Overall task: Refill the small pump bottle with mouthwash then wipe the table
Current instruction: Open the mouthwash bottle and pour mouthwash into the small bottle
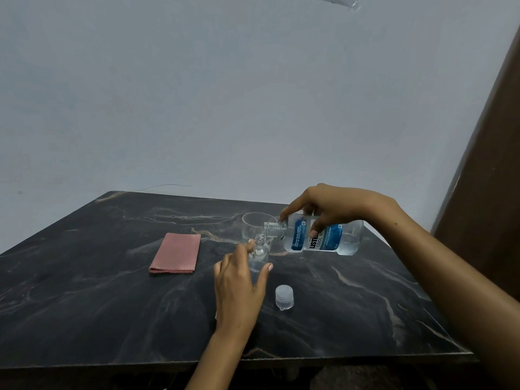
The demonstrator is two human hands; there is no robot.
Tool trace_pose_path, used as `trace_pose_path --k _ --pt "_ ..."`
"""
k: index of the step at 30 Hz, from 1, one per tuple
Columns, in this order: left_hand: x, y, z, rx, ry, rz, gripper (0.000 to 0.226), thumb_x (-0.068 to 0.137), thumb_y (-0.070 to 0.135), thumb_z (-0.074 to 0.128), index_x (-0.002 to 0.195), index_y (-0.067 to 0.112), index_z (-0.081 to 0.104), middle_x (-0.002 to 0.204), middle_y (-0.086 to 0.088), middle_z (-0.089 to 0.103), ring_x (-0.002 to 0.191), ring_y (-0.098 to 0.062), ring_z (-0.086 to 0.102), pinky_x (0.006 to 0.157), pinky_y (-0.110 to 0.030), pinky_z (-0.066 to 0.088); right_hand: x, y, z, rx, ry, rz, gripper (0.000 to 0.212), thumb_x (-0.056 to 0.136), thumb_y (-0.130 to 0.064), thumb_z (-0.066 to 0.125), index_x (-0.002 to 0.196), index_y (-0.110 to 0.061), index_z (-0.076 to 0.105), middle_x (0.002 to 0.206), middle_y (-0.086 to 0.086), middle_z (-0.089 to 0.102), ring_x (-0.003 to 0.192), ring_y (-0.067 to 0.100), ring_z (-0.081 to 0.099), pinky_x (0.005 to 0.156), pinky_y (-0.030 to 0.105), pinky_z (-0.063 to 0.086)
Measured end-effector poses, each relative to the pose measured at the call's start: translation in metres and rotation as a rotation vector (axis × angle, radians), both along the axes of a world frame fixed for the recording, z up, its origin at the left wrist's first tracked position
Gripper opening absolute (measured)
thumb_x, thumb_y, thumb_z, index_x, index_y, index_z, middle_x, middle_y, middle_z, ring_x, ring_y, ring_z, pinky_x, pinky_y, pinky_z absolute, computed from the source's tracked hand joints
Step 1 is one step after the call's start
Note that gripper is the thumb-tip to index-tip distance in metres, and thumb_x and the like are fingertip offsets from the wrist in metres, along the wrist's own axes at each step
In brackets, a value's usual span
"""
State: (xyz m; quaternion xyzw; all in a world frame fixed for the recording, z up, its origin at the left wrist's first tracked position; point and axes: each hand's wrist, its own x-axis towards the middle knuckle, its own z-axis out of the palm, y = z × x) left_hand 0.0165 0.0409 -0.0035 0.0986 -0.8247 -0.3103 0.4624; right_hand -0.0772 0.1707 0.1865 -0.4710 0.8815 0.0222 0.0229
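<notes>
The scene is lit dimly and evenly, with a cool bluish cast. Soft sheen is seen on the dark marble table [98, 291]; shadows are faint. Straight lines are bowed toward the edges, and fine detail is slightly softened.

A glossy dark marble-patterned table top [112, 305] is seen; clear plastic forms the mouthwash bottle [323, 237], its ribbed cap [284, 297] and small bottle [260, 253]; the pink cloth [176, 253] looks matt.

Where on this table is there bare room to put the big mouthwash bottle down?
Free: the left side of the table beyond the pink cloth, and the near right corner past the cap. Crowded: the middle, where small bottle, glass and both hands cluster.
</notes>
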Motion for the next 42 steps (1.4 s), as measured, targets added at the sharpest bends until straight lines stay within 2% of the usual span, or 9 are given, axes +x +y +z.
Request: trace_pose_path --k 4,6,11,17,19,22,26,32,42 --pt "0.0001 -0.0006 0.0001 0.009 -0.001 -0.001 0.041 0.080 0.035 0.069 0.113 0.018 0.051 0.107 0.001 0.063 0.098 -0.012 0.056 0.091 -0.024 0.029 -0.0004 -0.0009 0.0003 0.007 0.003 0.003 0.063 0.075 -0.008 0.076 0.124 -0.042 0.056 0.106 0.001 0.068 0.080 0.005 0.056 0.083 0.037 0.055" --pt "-0.0001 -0.0005 -0.0004 0.005 -0.006 -0.001 0.042 0.079 0.035 0.069 0.113 0.018 0.051 0.107 0.001 0.064 0.097 -0.011 0.056 0.090 -0.023 0.029 -0.0003 -0.0007 0.0004 0.009 -0.003 0.005 0.063 0.075 -0.008 0.075 0.125 -0.041 0.056 0.109 0.001 0.068 0.082 0.006 0.056 0.082 0.035 0.055" --pt "-0.0003 -0.0005 0.0002 -0.003 -0.010 0.000 0.042 0.079 0.035 0.069 0.114 0.018 0.051 0.106 0.001 0.064 0.096 -0.012 0.056 0.088 -0.023 0.029 -0.0005 -0.0003 0.0010 0.008 -0.008 0.003 0.063 0.076 -0.007 0.075 0.125 -0.041 0.055 0.095 -0.007 0.060 0.071 -0.006 0.052 0.076 0.029 0.051" --pt "0.0001 -0.0012 -0.0005 0.007 -0.018 -0.002 0.041 0.080 0.036 0.068 0.113 0.019 0.050 0.108 0.000 0.064 0.099 -0.013 0.056 0.089 -0.022 0.029 0.0009 -0.0027 0.0023 0.020 -0.006 0.004 0.063 0.075 -0.007 0.075 0.125 -0.040 0.056 0.099 -0.003 0.063 0.076 0.002 0.055 0.078 0.031 0.052" --pt "-0.0002 -0.0012 -0.0004 0.008 -0.019 -0.002 0.041 0.080 0.035 0.068 0.113 0.018 0.051 0.107 -0.001 0.064 0.099 -0.014 0.057 0.090 -0.023 0.029 0.0012 -0.0030 0.0026 0.026 -0.012 0.001 0.062 0.075 -0.006 0.075 0.124 -0.040 0.056 0.099 -0.002 0.064 0.076 0.003 0.055 0.073 0.026 0.050" --pt "0.0000 -0.0010 -0.0001 0.005 -0.017 -0.001 0.041 0.080 0.034 0.069 0.113 0.018 0.051 0.106 0.000 0.064 0.097 -0.014 0.057 0.089 -0.024 0.031 0.0015 -0.0029 0.0028 0.030 -0.011 -0.006 0.062 0.075 -0.007 0.075 0.124 -0.040 0.056 0.086 -0.011 0.058 0.070 -0.004 0.051 0.061 0.017 0.041" --pt "0.0003 -0.0009 -0.0003 0.011 -0.016 -0.004 0.040 0.080 0.035 0.068 0.113 0.018 0.051 0.107 -0.001 0.064 0.098 -0.014 0.057 0.090 -0.024 0.031 0.0010 -0.0033 0.0033 0.034 -0.006 -0.009 0.062 0.076 -0.007 0.075 0.125 -0.040 0.056 0.081 -0.015 0.054 0.068 -0.005 0.050 0.058 0.013 0.039" --pt "0.0011 -0.0014 -0.0007 0.014 -0.019 -0.006 0.041 0.080 0.035 0.068 0.113 0.018 0.051 0.107 -0.002 0.064 0.098 -0.014 0.057 0.090 -0.024 0.031 0.0004 -0.0044 0.0031 0.041 -0.011 -0.006 0.061 0.076 -0.007 0.074 0.125 -0.039 0.056 0.091 -0.008 0.059 0.071 -0.004 0.052 0.059 0.013 0.041" --pt "0.0008 -0.0007 -0.0005 0.011 -0.018 -0.006 0.041 0.080 0.035 0.068 0.113 0.019 0.050 0.108 -0.001 0.064 0.099 -0.014 0.056 0.090 -0.026 0.032 -0.0025 -0.0054 0.0036 0.047 -0.005 -0.013 0.062 0.075 -0.008 0.075 0.124 -0.042 0.056 0.091 -0.007 0.062 0.073 -0.004 0.053 0.068 0.023 0.044"
